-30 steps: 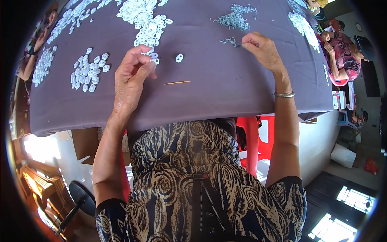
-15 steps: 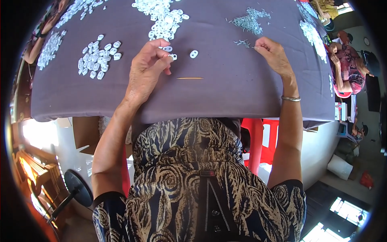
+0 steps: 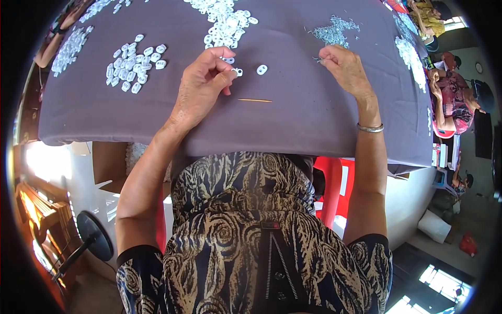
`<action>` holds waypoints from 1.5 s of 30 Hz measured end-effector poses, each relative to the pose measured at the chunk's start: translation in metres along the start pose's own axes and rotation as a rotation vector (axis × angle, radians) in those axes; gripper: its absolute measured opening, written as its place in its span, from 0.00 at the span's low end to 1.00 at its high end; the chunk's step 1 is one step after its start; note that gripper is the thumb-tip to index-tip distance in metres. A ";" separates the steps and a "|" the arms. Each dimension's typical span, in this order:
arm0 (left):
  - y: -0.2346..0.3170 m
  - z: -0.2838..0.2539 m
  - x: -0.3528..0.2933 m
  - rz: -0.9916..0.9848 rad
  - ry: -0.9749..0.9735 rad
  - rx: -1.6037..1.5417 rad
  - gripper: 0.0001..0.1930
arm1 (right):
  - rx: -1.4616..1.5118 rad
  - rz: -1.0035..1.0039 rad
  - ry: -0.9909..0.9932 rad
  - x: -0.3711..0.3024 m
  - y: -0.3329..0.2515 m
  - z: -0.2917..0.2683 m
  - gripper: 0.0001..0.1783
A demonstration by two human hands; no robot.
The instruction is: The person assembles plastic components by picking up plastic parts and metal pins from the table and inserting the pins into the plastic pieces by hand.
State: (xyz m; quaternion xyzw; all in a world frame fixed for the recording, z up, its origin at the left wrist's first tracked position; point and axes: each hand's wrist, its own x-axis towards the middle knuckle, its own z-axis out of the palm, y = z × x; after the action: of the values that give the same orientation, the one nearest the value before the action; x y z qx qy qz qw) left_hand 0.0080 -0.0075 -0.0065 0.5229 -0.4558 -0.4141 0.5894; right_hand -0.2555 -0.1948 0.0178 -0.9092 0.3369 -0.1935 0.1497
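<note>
My left hand [image 3: 205, 78] is closed in a pinch on a small white plastic piece with holes [image 3: 238, 72], held just above the cloth. Partly hidden behind those fingers lies another white piece [image 3: 228, 60]. To the right of it a loose white two-holed piece [image 3: 262, 69] rests on the cloth. My right hand [image 3: 344, 68] has thumb and forefinger pressed together over a few thin metal screws or pins [image 3: 317, 59]; whether one is between the fingertips cannot be made out. A thin pointed wooden stick [image 3: 254, 100] lies between the hands, nearer to me.
A dark cloth covers the table [image 3: 293, 125]. White pieces lie in a group [image 3: 128, 67] at left and a heap [image 3: 228, 26] at far centre. A pile of small metal pins [image 3: 335, 32] sits beyond my right hand. Other people [image 3: 451, 99] sit along the right side.
The view has shifted a little. My right hand has moved left over the few loose metal pins, its fingertips now among them. My left hand keeps its pinch on the white piece.
</note>
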 end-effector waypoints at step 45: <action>-0.004 0.000 -0.001 0.026 -0.039 0.085 0.09 | -0.171 -0.149 0.234 0.018 -0.015 0.028 0.14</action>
State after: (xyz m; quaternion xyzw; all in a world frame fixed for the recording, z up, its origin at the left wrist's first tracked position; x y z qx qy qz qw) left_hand 0.0080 -0.0071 -0.0103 0.5332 -0.4910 -0.3967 0.5632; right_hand -0.2215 -0.1916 0.0035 -0.9123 0.2990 -0.2792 0.0168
